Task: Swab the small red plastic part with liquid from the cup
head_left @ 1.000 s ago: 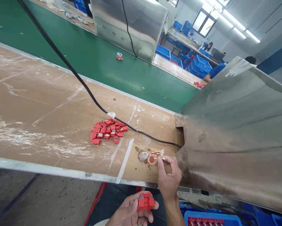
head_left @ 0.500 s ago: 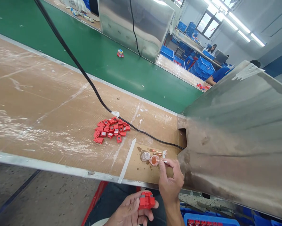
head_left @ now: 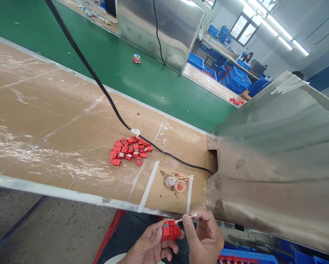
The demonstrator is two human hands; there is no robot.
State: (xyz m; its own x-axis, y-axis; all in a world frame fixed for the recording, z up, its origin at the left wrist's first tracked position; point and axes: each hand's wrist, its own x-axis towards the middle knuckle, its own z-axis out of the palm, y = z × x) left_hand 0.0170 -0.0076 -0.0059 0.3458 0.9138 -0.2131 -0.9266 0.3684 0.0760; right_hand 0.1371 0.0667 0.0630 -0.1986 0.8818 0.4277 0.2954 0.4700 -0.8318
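Observation:
My left hand [head_left: 149,242] grips a red plastic toy part [head_left: 170,231] between thumb and fingers, just off the table's front edge. Pinched in my right hand [head_left: 205,234] is a cotton swab [head_left: 194,215], one end pointing at the top of the red part; whether it touches I cannot tell. On the cardboard beyond stand a small cup of orange-red liquid [head_left: 180,186] and a small clear cup [head_left: 170,181]. More swabs [head_left: 185,177] with reddish tips lie behind them. Further left is a pile of similar red parts [head_left: 131,150].
A black cable [head_left: 117,113] crosses the cardboard-covered table [head_left: 57,121]. Metal panels [head_left: 269,161] rise at right. Behind runs a green belt [head_left: 98,55] carrying a small colourful toy [head_left: 136,58]. A blue crate [head_left: 249,253] of red parts sits low right; other people work at the back.
My right hand has brought the swab from the cup of liquid back to the red part. My left hand keeps its grip. The toy on the belt has shifted left.

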